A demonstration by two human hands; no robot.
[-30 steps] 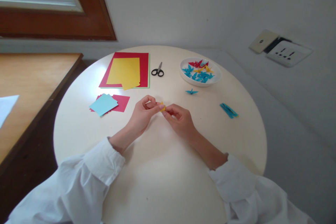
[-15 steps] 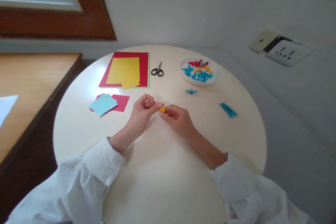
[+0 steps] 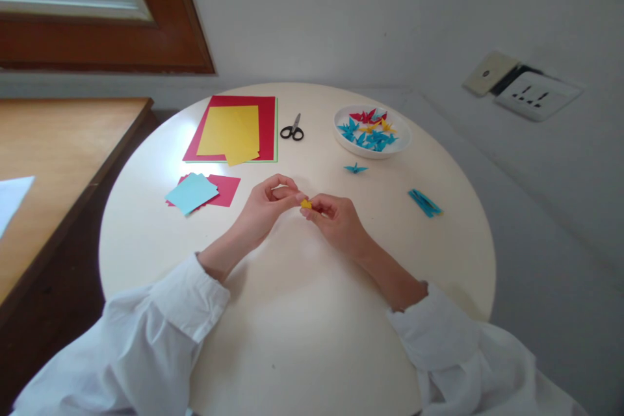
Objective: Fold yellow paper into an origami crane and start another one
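Observation:
A small folded piece of yellow paper is pinched between my two hands above the middle of the table. My left hand grips it from the left with thumb and fingertips. From the right, my right hand holds it the same way, closed at the fingertips. Most of the yellow paper is covered by the fingers, so its exact shape is hard to make out. Beyond my right hand a blue paper crane rests on the table with its wings spread.
On the round white table lie scissors, large yellow sheets on red ones, and light blue squares over red paper. A white dish holds several cranes. Blue folded strips lie at the right.
Both hands have shifted slightly to the right with the yellow paper. Less of the paper shows between the fingers now. Everything else on the table lies as before.

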